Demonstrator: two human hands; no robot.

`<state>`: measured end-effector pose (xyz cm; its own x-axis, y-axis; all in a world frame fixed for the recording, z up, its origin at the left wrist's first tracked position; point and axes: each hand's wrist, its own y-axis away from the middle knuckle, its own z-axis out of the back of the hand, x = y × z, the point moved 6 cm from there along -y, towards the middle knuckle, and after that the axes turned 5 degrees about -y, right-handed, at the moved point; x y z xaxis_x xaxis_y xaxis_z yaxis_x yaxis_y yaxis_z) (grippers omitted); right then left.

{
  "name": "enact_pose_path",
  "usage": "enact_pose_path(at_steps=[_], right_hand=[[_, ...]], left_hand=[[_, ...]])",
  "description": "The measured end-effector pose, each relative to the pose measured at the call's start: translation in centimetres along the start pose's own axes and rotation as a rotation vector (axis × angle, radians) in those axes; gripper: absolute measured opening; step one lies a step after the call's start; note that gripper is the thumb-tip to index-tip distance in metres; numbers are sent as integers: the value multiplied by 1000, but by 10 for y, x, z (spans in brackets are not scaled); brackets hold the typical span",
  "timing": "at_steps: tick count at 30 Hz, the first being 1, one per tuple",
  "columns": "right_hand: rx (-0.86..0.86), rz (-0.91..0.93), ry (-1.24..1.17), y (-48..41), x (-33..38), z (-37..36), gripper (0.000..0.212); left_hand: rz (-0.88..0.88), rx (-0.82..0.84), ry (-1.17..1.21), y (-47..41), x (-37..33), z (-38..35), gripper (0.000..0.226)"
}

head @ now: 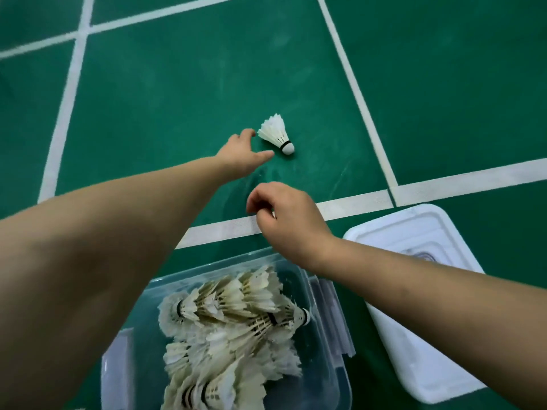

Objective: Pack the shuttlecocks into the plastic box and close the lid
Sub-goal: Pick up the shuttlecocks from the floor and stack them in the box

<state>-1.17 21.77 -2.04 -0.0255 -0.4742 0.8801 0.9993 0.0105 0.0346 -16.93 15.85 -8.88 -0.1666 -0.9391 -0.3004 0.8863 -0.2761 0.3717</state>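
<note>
One white feather shuttlecock (276,134) lies on its side on the green court floor, cork end toward me. My left hand (241,150) is stretched out just left of it, fingers apart, thumb and forefinger close to the feathers but not touching. My right hand (284,217) hovers above the far edge of the clear plastic box (328,321), fingers curled loosely with nothing visible in them. The box holds several shuttlecocks (231,329) piled together. Its white lid (429,261) lies flat on the floor to the right of the box.
White court lines (356,93) cross the green floor around the loose shuttlecock. One line runs just beyond the box. My left forearm covers the box's left side.
</note>
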Motion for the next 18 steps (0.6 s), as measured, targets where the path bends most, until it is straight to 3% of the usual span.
enact_pose_path(at_steps=[13,18], right_hand=[[-19,-218,14,15,-29,8,24],[-15,-237,25,14,-26,1,27]], left_hand=[[-89,-38,130,-62,-23,-10,77],[-63,-43,47,-61,-6,-20,58]])
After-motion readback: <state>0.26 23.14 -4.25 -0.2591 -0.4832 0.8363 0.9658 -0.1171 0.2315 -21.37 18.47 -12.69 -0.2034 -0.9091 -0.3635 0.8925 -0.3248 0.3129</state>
